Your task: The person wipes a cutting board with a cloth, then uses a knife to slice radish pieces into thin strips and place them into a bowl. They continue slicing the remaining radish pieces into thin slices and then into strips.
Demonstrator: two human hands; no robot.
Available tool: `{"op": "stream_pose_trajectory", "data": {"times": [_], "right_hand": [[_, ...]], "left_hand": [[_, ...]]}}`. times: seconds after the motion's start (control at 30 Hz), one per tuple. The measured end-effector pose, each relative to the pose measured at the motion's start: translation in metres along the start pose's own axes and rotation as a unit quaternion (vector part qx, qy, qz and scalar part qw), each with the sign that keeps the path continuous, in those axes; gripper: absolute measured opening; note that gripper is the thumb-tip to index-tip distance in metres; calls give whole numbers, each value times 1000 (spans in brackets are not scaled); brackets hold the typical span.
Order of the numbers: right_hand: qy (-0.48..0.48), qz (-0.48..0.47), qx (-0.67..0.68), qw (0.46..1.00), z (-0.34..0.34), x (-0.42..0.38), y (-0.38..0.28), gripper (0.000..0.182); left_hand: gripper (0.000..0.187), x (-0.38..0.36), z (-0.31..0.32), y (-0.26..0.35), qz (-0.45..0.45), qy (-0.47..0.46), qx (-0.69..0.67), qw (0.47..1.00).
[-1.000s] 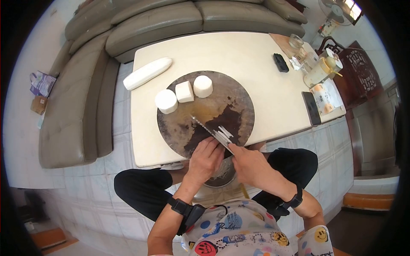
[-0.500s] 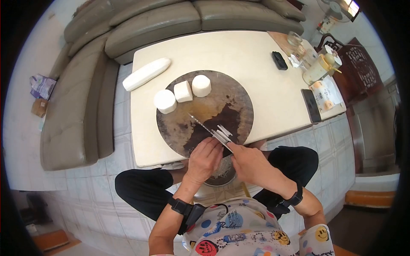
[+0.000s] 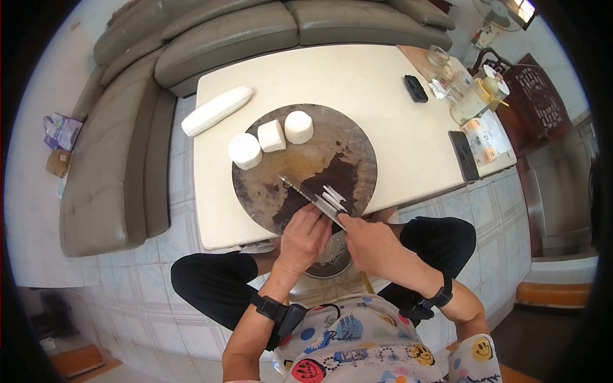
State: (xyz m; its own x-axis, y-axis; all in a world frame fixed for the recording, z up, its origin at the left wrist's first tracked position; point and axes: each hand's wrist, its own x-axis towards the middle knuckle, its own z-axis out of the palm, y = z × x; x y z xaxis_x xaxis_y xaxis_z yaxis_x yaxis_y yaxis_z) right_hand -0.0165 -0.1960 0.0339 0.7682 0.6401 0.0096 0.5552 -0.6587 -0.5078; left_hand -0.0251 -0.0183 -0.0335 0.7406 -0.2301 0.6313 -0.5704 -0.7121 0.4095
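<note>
My right hand (image 3: 369, 246) grips a kitchen knife (image 3: 327, 208), its blade slanting to the upper left across the round, dark-stained cutting board (image 3: 357, 137). Close against the blade's left side, my left hand (image 3: 305, 237) has its fingers bent down onto the near part of the board; what lies beneath them is hidden. Several thin white strips (image 3: 333, 195), looking like radish, lie just right of the blade. Toward the back left of the board stand three thick peeled white radish chunks (image 3: 271, 135). A long peeled white radish (image 3: 217, 111) lies on the table beyond them.
Below my hands, between my knees, a metal bowl (image 3: 329, 271) holds pale shreds. The cream table (image 3: 421, 153) carries a black object (image 3: 415, 89), a phone (image 3: 464, 156), glass jars (image 3: 458, 86) and a yellowish jug (image 3: 471, 107) on its right. Sofas (image 3: 230, 35) stand behind and left.
The knife blade has shifted slightly and tilts more, showing more of its flat side next to the strips. Both hands stay almost in place. The whole view has moved a little.
</note>
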Motion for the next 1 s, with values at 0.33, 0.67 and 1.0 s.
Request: {"op": "stream_pose_trajectory", "data": {"times": [0.33,0.67,1.0], "right_hand": [[-71,60,17,996,-20,-18,-12,39],[-9,20,23,1000,-8,-8,-4,40],[-41,31,25,998,-7,-9,-8,37]], "left_hand": [[29,-2,1,-3,11,9,-3,1000],[27,-2,1,0,2,19,-6,1000],[25,-6,2,0,-8,9,-1,1000]]}}
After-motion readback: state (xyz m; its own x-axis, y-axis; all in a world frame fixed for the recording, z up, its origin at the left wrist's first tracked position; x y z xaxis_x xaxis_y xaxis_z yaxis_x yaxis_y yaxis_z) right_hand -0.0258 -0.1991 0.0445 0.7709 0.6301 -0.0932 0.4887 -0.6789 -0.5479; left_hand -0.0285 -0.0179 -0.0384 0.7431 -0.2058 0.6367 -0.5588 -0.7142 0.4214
